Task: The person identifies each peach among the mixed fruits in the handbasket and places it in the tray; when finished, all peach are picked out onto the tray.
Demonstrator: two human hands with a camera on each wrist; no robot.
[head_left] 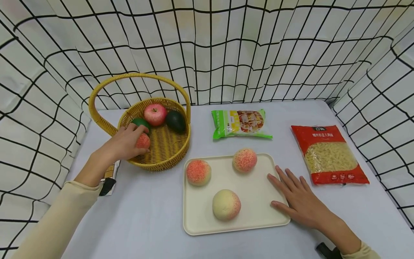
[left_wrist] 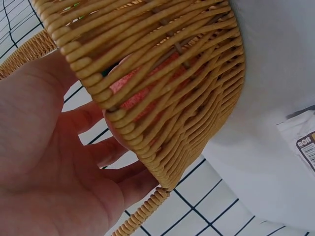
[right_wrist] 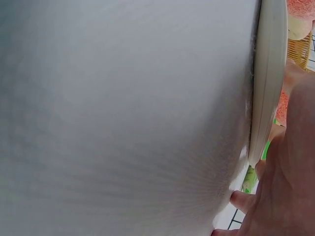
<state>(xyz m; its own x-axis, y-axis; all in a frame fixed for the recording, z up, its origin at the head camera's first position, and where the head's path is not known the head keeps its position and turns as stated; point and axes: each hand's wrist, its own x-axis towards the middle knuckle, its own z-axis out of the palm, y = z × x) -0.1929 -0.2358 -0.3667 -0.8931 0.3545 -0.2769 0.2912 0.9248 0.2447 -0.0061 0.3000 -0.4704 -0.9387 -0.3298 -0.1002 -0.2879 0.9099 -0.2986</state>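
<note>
My left hand [head_left: 123, 144] reaches over the near left rim of the yellow wicker basket [head_left: 165, 162], fingers curled round a pink peach [head_left: 143, 141] inside it. In the left wrist view that peach [left_wrist: 129, 93] shows through the woven wall. A red apple [head_left: 155, 114], a dark green avocado [head_left: 175, 121] and a partly covered green fruit [head_left: 141, 123] also lie in the basket. My right hand [head_left: 302, 203] is spread, its fingers at the right edge of the cream tray [head_left: 258, 201]. Three peaches sit on the tray: left [head_left: 198, 172], back [head_left: 244, 160] and front [head_left: 226, 205].
Behind the tray lies a green snack bag [head_left: 242, 124]. A red bag of pasta [head_left: 330, 154] is at the right. A small packet [head_left: 110, 176] lies partly under my left forearm. Black netting [head_left: 210, 46] over white cloth walls in the table's back and sides.
</note>
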